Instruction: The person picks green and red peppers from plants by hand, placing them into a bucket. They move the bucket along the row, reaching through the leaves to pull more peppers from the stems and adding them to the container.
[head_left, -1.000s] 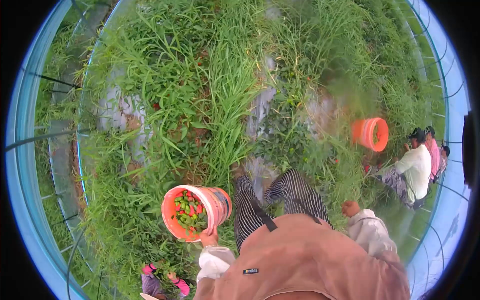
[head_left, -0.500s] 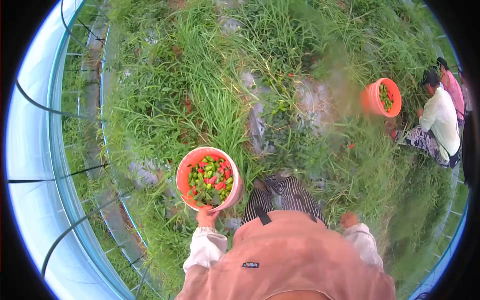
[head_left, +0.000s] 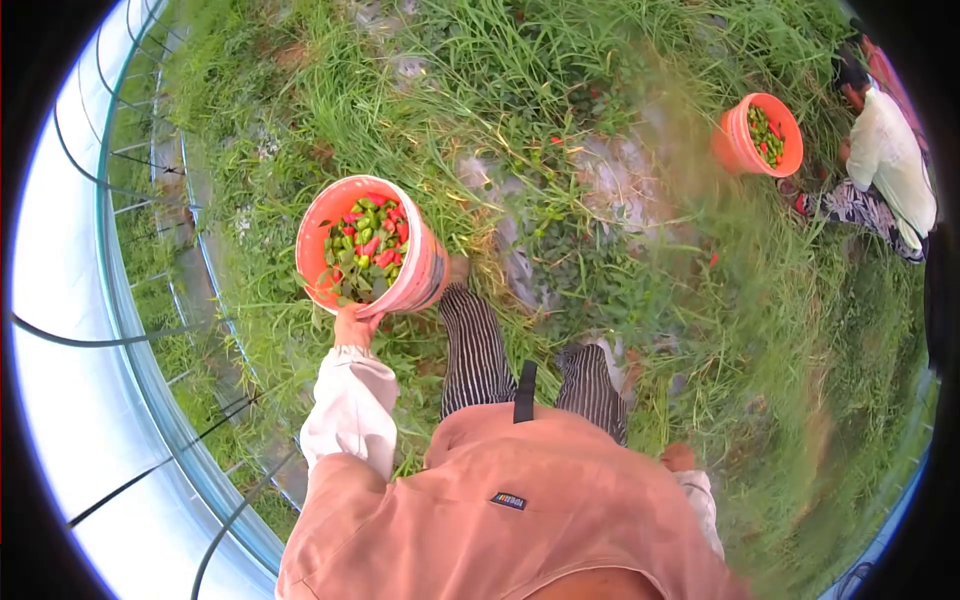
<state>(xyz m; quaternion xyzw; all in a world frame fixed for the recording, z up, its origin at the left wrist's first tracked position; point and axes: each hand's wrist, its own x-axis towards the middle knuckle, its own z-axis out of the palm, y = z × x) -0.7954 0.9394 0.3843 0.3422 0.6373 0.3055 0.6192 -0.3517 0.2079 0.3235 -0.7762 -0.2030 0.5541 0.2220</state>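
Observation:
My left hand (head_left: 357,327) is closed on the near rim of an orange bucket (head_left: 428,262), which tilts toward me in the left half of the view. Red and green peppers (head_left: 370,243) lie inside it, with a few leaves among them. At my right side hangs my right hand (head_left: 678,457), close to my pink apron (head_left: 560,465). Its fingers are too indistinct to make out, and I see nothing held there. My striped trouser legs (head_left: 478,350) show just beyond the apron, one ahead of the other.
Tall grass and weeds (head_left: 420,110) cover the ground, with patches of plastic sheeting (head_left: 620,180) between. Another orange bucket (head_left: 738,143) of peppers stands at upper right, beside a crouching person (head_left: 885,150). A second person is partly hidden behind. Greenhouse plastic (head_left: 60,400) curves along the left.
The bucket in my left hand has swung forward and left. My legs have parted in a step, and the far bucket and people sit higher in view.

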